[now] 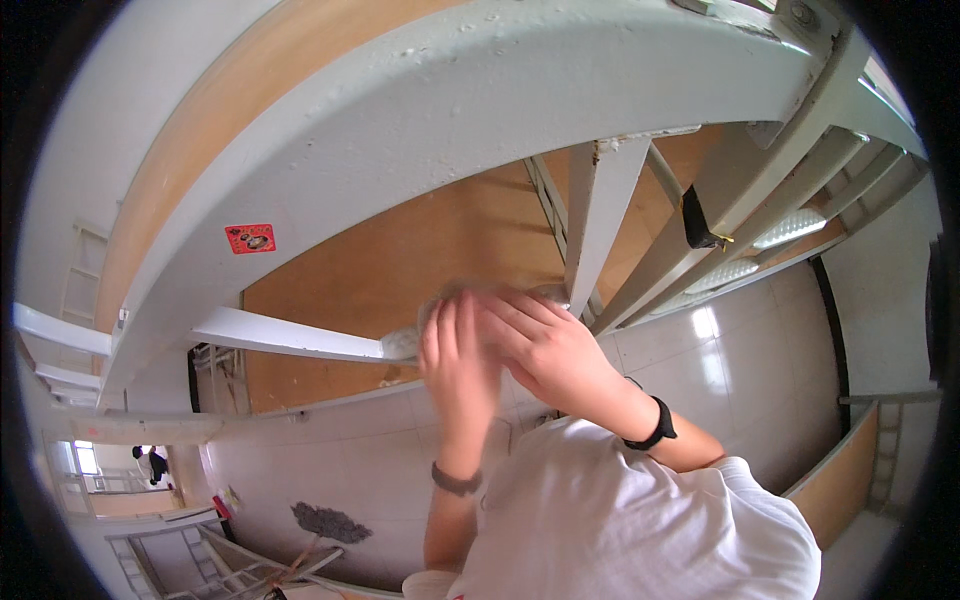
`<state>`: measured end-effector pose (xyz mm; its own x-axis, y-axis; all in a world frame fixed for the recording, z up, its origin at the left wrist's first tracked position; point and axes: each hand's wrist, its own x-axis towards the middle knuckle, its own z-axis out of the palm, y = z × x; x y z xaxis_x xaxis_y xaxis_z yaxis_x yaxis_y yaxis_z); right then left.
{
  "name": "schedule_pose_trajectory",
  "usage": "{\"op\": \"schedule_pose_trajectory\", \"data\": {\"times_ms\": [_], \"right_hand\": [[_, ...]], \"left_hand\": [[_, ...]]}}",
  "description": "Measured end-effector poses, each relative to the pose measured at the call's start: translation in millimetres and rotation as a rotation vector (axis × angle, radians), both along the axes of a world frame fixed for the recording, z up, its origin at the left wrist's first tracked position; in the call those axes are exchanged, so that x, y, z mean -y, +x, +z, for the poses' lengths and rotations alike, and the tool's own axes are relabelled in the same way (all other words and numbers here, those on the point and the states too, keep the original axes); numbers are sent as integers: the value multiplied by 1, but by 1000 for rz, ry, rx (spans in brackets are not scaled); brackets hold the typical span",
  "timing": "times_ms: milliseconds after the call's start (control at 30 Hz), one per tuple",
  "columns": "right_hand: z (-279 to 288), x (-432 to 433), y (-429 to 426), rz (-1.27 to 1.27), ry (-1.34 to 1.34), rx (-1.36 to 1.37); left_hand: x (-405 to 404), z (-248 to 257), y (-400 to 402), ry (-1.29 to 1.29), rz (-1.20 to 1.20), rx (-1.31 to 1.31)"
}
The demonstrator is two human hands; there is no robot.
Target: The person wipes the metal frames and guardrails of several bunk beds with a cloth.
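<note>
My left hand and my right hand meet at mid-picture, fingers bent over a crumpled greyish cloth. Motion blurs both, the left more. The cloth lies around a white-painted metal bar of a bunk bed frame and shows at the left of my fingers; a greyish patch also shows beyond them. My fingertips and most of the cloth are hidden. Just past my right hand stands a white metal upright. Beyond the hands is a brown bed board.
A thick white bed rail with a red sticker arches across the top. A black strip hangs on a slanted bar at right. Lower left, a grey mop head rests on the tiled floor. Another person is far off.
</note>
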<state>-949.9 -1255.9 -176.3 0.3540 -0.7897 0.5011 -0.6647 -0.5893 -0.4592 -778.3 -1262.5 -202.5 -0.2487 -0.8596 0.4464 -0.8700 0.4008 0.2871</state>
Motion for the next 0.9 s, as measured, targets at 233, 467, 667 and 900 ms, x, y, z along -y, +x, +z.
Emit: {"op": "schedule_pose_trajectory", "data": {"times_ms": [233, 467, 667, 900], "right_hand": [[-25, 44, 57, -183, 7, -397], [-47, 50, 46, -132, -104, -94], [-40, 53, 49, -162, 63, -197], [-39, 40, 51, -287, 1, -269]], "left_hand": [[36, 15, 24, 107, -19, 131], [47, 18, 31, 161, -59, 142], [53, 18, 36, 151, -111, 162], [54, 7, 43, 158, -186, 202]]}}
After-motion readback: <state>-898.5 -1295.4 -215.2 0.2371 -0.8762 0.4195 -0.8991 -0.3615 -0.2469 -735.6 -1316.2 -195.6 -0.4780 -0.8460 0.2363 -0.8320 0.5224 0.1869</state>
